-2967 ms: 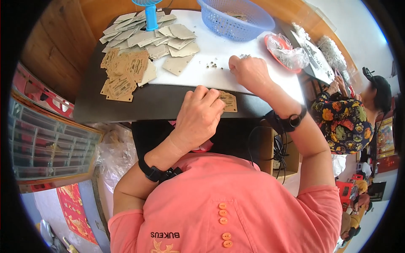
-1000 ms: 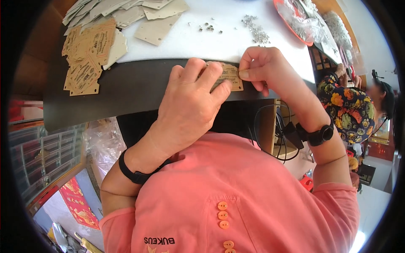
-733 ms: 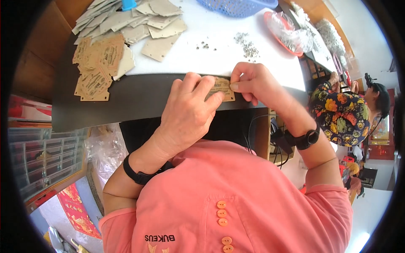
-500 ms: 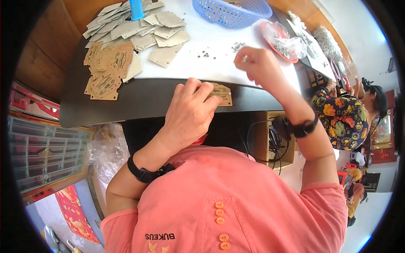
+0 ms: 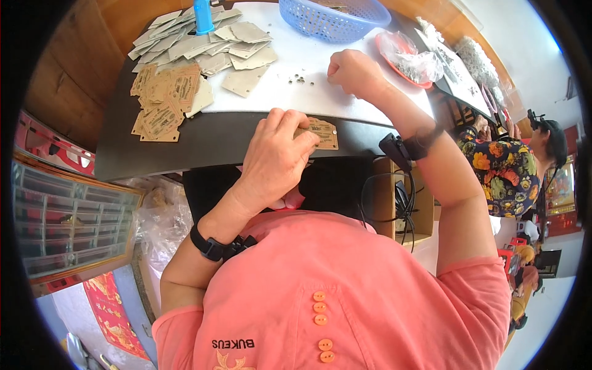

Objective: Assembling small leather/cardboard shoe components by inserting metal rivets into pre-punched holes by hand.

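Note:
My left hand [image 5: 277, 151] is closed on a brown printed plate [image 5: 324, 134] with a notched outline, at the near edge of the dark table. Its fingers cover the plate's left part; a small pale round spot shows near its right edge. Over the white sheet, my right hand [image 5: 356, 73] is closed with the fingers curled in, and what it holds is hidden. Several small metal rings [image 5: 301, 80] lie on the sheet just left of it. Farther left are overlapping brown printed plates [image 5: 161, 117] and a heap of pale grey plates [image 5: 250, 58].
A blue perforated basket [image 5: 333, 24] stands at the back. Right of it, a red tray [image 5: 404, 69] bears a clear plastic bag [image 5: 419, 61]. A blue cylinder [image 5: 203, 17] stands at the grey heap. Another person [image 5: 502, 166] sits at the right. A box with black cables [image 5: 404, 203] is below the table.
My right hand has moved slightly left and away from me, covering the small metal parts that lay beside it. My left hand still holds the brown plate at the table edge.

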Demonstrator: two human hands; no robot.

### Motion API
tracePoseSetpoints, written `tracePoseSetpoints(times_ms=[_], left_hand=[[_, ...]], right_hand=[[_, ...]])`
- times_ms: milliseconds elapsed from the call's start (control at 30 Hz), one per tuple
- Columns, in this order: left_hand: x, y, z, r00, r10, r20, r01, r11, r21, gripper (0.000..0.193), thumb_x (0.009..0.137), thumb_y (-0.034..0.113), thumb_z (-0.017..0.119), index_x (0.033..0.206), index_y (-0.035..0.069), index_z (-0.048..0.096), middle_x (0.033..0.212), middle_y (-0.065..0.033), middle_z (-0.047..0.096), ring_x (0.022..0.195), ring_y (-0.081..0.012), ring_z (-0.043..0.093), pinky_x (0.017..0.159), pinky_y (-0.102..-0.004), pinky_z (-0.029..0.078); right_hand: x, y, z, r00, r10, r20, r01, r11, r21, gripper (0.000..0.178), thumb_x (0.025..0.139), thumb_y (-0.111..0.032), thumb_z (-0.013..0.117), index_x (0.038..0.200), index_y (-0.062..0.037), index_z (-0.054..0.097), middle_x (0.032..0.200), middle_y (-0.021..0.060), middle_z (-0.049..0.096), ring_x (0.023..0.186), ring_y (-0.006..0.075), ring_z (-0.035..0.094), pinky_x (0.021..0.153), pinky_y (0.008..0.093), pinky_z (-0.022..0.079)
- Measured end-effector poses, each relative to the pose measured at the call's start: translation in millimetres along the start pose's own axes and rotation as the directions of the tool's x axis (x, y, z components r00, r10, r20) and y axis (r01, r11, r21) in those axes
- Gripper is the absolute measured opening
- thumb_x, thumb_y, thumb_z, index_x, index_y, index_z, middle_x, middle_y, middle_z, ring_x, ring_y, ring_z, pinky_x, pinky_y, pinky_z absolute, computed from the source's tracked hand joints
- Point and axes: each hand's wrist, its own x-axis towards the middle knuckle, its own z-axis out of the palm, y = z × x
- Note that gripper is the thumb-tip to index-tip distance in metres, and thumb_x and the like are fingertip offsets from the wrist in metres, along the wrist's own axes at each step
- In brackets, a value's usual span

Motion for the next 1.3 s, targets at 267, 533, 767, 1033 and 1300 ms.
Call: tracePoseSetpoints(times_ms=[267, 533, 767, 1033, 1300], left_hand=[[-2.0, -5.8, 2.2, 0.996, 0.086, -0.007, -0.087, 0.992, -0.091, 0.017, 0.073, 0.001, 0.068, 0.09, 0.003, 0.068, 0.103, -0.0071, 0.061, 0.098, -0.026, 0.055, 0.08, -0.0385, 0.044], [1.1, -2.0, -1.7, 0.997, 0.07, 0.027, -0.068, 0.995, -0.078, 0.014, 0.078, 0.003, 0.068, 0.093, 0.004, 0.068, 0.105, -0.0041, 0.064, 0.099, -0.0255, 0.056, 0.082, -0.0372, 0.046], [-1.5, 0.2, -1.9, 0.996, 0.069, 0.05, -0.064, 0.993, -0.098, 0.016, 0.078, 0.003, 0.069, 0.093, 0.003, 0.069, 0.109, -0.0042, 0.064, 0.1, -0.0255, 0.056, 0.084, -0.037, 0.046], [-5.2, 7.7, -3.7, 0.995, 0.084, 0.061, -0.077, 0.992, -0.104, 0.019, 0.076, 0.003, 0.07, 0.095, 0.004, 0.068, 0.109, -0.0048, 0.064, 0.101, -0.026, 0.056, 0.086, -0.0378, 0.047], [-4.1, 9.9, -4.6, 0.996, 0.063, 0.06, -0.054, 0.988, -0.144, 0.019, 0.075, 0.002, 0.07, 0.094, 0.003, 0.067, 0.108, -0.0047, 0.063, 0.099, -0.0258, 0.055, 0.083, -0.0375, 0.046]], right_hand=[[-62.9, -32.0, -27.3, 0.962, -0.028, 0.272, -0.131, 0.825, 0.55, 0.008, 0.079, -0.009, 0.067, 0.078, -0.0011, 0.066, 0.057, 0.0017, 0.056, 0.042, 0.0084, 0.048, 0.038, 0.0251, 0.036], [-91.8, -30.7, -12.1, 0.943, 0.026, 0.332, -0.26, 0.678, 0.687, 0.004, 0.083, -0.004, 0.069, 0.082, -0.0004, 0.068, 0.059, 0.0011, 0.058, 0.041, 0.0064, 0.046, 0.038, 0.0239, 0.033], [-92.7, -30.1, -8.9, 0.932, 0.032, 0.362, -0.311, 0.585, 0.749, 0.006, 0.08, -0.003, 0.071, 0.08, 0.0019, 0.068, 0.056, 0.0015, 0.056, 0.042, 0.007, 0.047, 0.035, 0.0246, 0.036], [-101.1, -31.2, -14.5, 0.911, 0.047, 0.41, -0.346, 0.628, 0.697, 0.007, 0.083, -0.005, 0.07, 0.078, -0.0001, 0.066, 0.056, 0.0009, 0.055, 0.043, 0.0067, 0.047, 0.037, 0.0242, 0.035], [-108.4, -31.5, -18.6, 0.908, 0.058, 0.416, -0.355, 0.636, 0.686, 0.006, 0.085, -0.006, 0.068, 0.082, -0.0021, 0.065, 0.055, -0.0012, 0.053, 0.045, 0.0053, 0.046, 0.039, 0.0231, 0.035]])
